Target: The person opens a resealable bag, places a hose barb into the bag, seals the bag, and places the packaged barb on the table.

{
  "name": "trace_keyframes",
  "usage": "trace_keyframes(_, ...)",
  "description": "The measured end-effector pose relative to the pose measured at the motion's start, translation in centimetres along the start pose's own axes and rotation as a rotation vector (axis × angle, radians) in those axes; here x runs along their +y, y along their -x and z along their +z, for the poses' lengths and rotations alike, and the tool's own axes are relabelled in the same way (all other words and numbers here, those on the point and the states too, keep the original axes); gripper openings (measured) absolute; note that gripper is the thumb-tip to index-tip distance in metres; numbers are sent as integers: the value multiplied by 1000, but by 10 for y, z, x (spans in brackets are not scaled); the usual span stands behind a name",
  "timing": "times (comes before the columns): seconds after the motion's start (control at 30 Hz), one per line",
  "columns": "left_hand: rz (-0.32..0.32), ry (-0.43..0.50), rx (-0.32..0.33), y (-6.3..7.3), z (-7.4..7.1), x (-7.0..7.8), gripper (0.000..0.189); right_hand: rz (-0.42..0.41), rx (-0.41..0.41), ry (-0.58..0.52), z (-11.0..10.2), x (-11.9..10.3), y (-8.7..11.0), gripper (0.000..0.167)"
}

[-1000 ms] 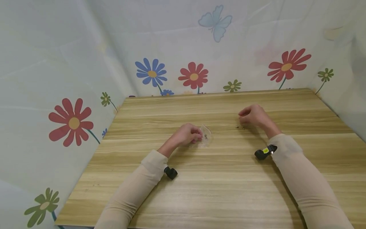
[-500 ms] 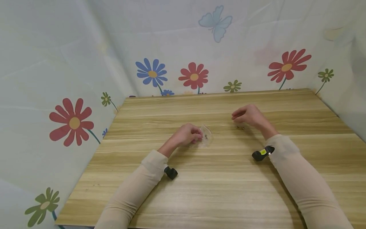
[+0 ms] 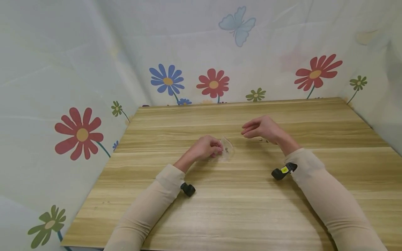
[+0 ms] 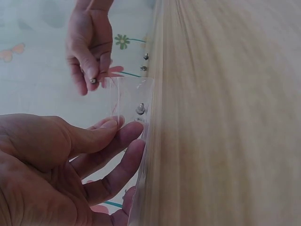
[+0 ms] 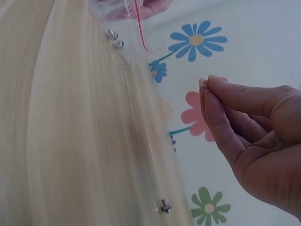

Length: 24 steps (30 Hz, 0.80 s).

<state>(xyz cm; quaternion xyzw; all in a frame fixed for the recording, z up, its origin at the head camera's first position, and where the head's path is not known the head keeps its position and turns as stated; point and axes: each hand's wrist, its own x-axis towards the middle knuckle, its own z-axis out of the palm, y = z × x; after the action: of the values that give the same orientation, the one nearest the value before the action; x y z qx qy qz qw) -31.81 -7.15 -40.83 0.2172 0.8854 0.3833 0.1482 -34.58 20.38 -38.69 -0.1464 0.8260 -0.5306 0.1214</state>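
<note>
My left hand [image 3: 205, 147] pinches a small clear zip bag [image 4: 129, 89] by its edge, close over the table. Inside the bag lie a couple of small metal screws [image 4: 140, 109], also visible through the plastic in the right wrist view. To the right, my right hand [image 3: 262, 127] is raised above the table and pinches one small screw [image 4: 93, 81] between thumb and fingertips. In the right wrist view the fingers mostly hide that piece. Two loose screws [image 3: 263, 140] lie on the table, just below the right hand.
The wood-grain table [image 3: 201, 195] spreads beneath both arms. Behind it and along its left side hangs a white sheet [image 3: 188, 42] printed with flowers and a butterfly. Each wrist wears a small black camera [image 3: 187, 189].
My right hand has moved left, from beyond the loose screws toward the bag, carrying the screw. My left hand and the bag have stayed in place.
</note>
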Motion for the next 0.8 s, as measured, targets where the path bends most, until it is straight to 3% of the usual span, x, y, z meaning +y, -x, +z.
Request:
trace_keyframes(0.43,11,-16,7,-3,1,0,14,-72,-90,5,31,-11,-5,40)
trace_keyframes(0.8,-6,-12,-8,-3,1,-1,14,-118,-87,3,54,-13,-9,31)
